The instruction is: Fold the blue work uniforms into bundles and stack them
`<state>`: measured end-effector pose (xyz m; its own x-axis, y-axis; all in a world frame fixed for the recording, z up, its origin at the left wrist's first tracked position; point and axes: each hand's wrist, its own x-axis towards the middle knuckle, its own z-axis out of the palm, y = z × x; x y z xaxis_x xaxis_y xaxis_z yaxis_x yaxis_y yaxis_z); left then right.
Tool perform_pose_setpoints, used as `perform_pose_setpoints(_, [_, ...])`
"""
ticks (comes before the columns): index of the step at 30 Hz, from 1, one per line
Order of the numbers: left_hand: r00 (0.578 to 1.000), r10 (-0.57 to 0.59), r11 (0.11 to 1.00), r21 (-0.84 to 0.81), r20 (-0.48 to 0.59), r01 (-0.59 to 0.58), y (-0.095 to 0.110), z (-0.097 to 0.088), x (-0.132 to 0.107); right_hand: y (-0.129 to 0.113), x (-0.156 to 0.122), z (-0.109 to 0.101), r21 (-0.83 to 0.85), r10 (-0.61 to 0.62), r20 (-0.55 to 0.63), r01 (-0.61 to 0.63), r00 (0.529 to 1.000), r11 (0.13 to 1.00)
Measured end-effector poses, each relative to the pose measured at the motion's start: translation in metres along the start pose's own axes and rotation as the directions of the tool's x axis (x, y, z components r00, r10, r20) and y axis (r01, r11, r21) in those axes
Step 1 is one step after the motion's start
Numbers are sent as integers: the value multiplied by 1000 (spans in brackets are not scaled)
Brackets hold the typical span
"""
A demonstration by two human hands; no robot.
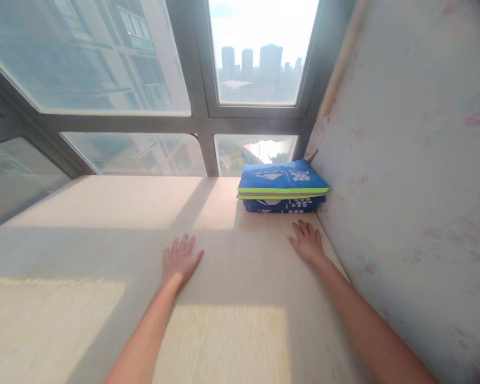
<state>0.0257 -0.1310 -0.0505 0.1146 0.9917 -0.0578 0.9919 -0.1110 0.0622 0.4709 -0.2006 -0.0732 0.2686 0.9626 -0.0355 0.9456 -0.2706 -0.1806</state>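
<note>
Both hands are lying flat on a pale wooden worktop [104, 202], palms down and fingers spread, gripping nothing. The left hand [180, 261] is sitting just left of the frame's centre, its fingers pointing up and slightly right, with the bare forearm running down to the bottom edge. The right hand [307, 242] is resting right of centre, close to the worktop's right edge, fingers pointing toward the top of the frame; its forearm is stretching down to the lower right corner.

Just above the right hand, near but not touching its fingertips, a folded blue bag [282, 186] is lying flat on the worktop in the right-of-centre part of the frame. It is showing white printing and a yellow-green stripe along its front edge, and its right side is sitting tight against the wall [404, 160], a whitish surface with faint pink marks that is filling the right third of the frame. The left hand is lying well apart from the bag.

Sunlight is falling across the worktop in bright patches at the lower left, bottom centre and in a band across the middle, with shadow between them. A large window [196, 122] with a grey frame is filling the upper part of the picture, and tall buildings are showing through the glass.
</note>
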Motion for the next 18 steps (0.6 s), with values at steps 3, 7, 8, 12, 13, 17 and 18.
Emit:
perform_pose_setpoints(3, [999,37,999,32,6,-38,-40,-5,1,26,10,-4,-30,5,-22,-6,1000,1000])
perform_pose_setpoints(7, [989,143,988,48,31,-145,-58,-6,-10,37,9,2,-52,-19,-38,17,999,998])
perform_pose_setpoints(8, [988,150,987,48,30,-152,-57,-6,-12,37,8,4,-57,-22,-37,20,999,998])
perform_pose_setpoints(12, [987,159,986,37,15,-160,-54,-7,-13,35,1,8,-89,-35,-29,33,999,996])
perform_pose_setpoints(13, [986,164,986,38,9,-164,-54,-7,-12,36,-1,9,-96,-41,-28,38,999,995])
perform_pose_setpoints(17, [983,183,981,69,8,-183,-60,-1,-13,40,-5,13,-133,-55,-35,50,998,990])
perform_pose_setpoints(18, [981,192,978,80,13,-192,-63,1,-15,41,-6,14,-142,-55,-36,50,998,989])
